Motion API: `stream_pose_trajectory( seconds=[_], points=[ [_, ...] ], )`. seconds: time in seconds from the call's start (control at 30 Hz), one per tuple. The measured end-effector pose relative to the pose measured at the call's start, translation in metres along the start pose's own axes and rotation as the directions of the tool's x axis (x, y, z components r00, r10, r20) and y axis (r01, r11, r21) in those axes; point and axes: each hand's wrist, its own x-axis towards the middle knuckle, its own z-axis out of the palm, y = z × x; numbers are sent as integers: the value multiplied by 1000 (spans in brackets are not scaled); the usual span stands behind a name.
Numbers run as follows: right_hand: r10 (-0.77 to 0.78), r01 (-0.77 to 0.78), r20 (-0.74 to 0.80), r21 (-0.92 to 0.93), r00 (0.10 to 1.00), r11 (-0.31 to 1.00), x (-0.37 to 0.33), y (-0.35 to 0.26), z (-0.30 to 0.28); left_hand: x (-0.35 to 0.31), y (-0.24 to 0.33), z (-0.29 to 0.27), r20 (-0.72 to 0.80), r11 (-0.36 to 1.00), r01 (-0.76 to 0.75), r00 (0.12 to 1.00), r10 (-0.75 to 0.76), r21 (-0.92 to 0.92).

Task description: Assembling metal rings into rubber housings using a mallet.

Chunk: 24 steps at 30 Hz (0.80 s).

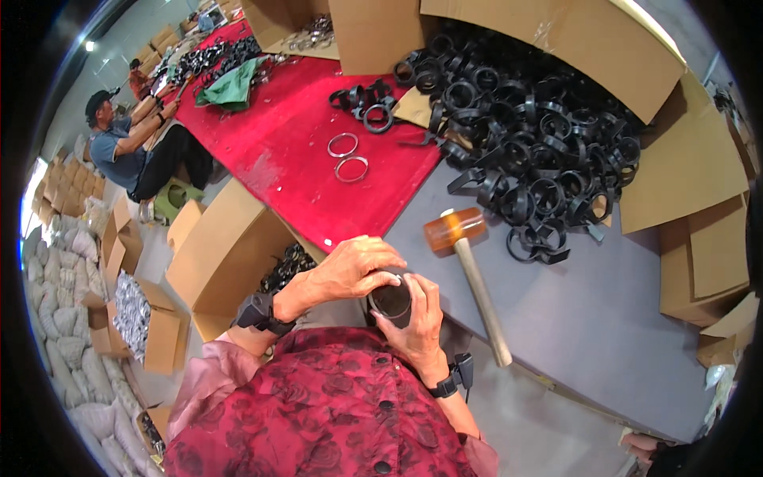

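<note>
Sitting between the two hands, just in front of the red floral garment and near the edge of the grey table, the dark round piece is looking light, stiff and hardly fragile, though its smooth wall may be slippery, so the outer side and rim are probably offering the surest hold. The left hand is arching over the far left side, gripping with its thumb near the rim, while the right hand is cupping the right side, thumb and fingers curled around the wall.
</note>
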Motion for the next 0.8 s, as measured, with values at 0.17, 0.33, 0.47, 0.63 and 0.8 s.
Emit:
stream_pose_trajectory(
  seconds=[0.17, 0.33, 0.47, 0.63, 0.8],
  points=[
    [60, -61, -65, -18, 996, 998, -9, 15, -20, 78, -38, 8, -154, 989, 148, 978, -144, 19],
    [119, -117, -102, 25, 988, 993, -12, 21, -29, 161, -68, 61, -158, 932, 358, 925, -344, 65],
    [114, -112, -95, 27, 989, 993, -14, 26, -30, 186, -85, 82, -217, 947, 315, 922, -321, -64],
    [122, -118, -75, 53, 990, 992, -12, 26, -34, 193, -68, 26, -229, 889, 317, 887, -402, -330],
    [259, -245, -45, 199, 965, 949, -7, 17, -39, 142, -51, -32, -208, 886, 268, 908, -364, -378]
  ],
)
